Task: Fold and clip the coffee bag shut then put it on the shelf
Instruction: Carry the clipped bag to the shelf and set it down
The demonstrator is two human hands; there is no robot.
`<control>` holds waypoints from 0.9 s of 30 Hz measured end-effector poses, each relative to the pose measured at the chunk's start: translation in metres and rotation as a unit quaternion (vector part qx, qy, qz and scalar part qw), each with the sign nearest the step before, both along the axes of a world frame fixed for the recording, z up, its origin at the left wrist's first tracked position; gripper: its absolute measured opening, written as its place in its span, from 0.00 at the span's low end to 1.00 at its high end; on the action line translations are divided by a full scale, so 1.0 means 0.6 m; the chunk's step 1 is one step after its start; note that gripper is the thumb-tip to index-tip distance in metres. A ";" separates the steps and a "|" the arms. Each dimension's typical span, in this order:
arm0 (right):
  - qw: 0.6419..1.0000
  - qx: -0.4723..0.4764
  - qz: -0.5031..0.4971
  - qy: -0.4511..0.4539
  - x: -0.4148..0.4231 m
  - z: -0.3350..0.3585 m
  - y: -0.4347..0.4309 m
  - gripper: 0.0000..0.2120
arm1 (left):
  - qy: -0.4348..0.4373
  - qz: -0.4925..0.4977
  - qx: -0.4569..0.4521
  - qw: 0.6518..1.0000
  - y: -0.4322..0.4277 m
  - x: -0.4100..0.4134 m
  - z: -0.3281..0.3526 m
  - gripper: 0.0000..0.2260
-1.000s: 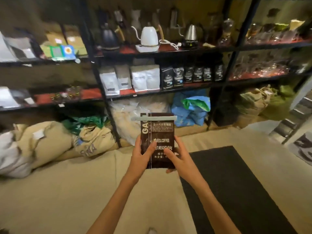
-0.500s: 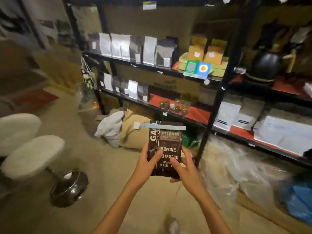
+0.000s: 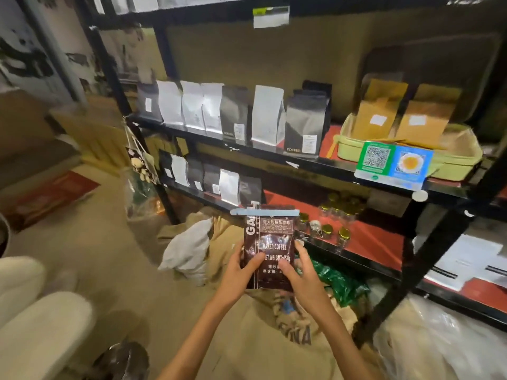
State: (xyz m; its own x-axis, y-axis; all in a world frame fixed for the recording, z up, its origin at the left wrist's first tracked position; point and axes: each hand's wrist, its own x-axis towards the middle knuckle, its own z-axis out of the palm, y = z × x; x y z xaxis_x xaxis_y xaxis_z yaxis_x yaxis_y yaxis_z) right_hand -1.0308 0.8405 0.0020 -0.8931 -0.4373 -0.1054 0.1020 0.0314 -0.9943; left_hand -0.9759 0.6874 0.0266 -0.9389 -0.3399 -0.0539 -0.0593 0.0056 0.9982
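Note:
I hold a dark brown coffee bag [image 3: 270, 237] upright in front of me, its top folded over and pinched by a pale blue clip [image 3: 264, 212] that spans its width. My left hand [image 3: 240, 272] grips the bag's lower left side, thumb on the front. My right hand [image 3: 300, 272] grips the lower right side the same way. The bag is in the air in front of the black metal shelf [image 3: 277, 157], level with its lower board, which has a red liner [image 3: 365, 237].
White and black coffee pouches [image 3: 267, 119] line two shelf boards. A green tray [image 3: 452, 160] with kraft bags sits at the right, small glass jars [image 3: 333, 223] on the red liner. Burlap sacks [image 3: 274, 338] lie on the floor below, white stools [image 3: 35, 325] at the left.
The view has swung left and closer to the shelf. The clipped bag stays in both hands and is now nearer the lower shelf boards.

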 end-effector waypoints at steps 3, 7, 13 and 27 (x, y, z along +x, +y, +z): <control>0.999 0.003 -0.039 0.006 -0.075 -0.028 -0.098 0.31 | -0.008 -0.034 -0.006 0.999 -0.109 -0.102 -0.034 0.16; 0.990 0.040 -0.134 -0.008 -0.147 -0.064 -0.234 0.23 | -0.025 -0.093 -0.018 0.995 -0.246 -0.225 -0.093 0.18; 0.951 0.129 -0.281 -0.008 -0.220 -0.097 -0.368 0.23 | -0.069 -0.180 -0.033 0.981 -0.350 -0.348 -0.154 0.20; 0.883 0.222 -0.403 0.091 -0.490 -0.335 -0.414 0.28 | -0.013 -0.119 -0.167 0.979 -0.353 -0.635 -0.388 0.21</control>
State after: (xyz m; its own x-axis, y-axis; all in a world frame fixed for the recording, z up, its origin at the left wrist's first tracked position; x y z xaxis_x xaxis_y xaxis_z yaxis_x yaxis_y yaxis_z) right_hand -1.3247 0.5919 -0.1989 -0.9153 0.3966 0.0703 0.1093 0.4124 -0.9044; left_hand -1.3571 0.4759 -0.2064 -0.9933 -0.1151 -0.0015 -0.0417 0.3479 0.9366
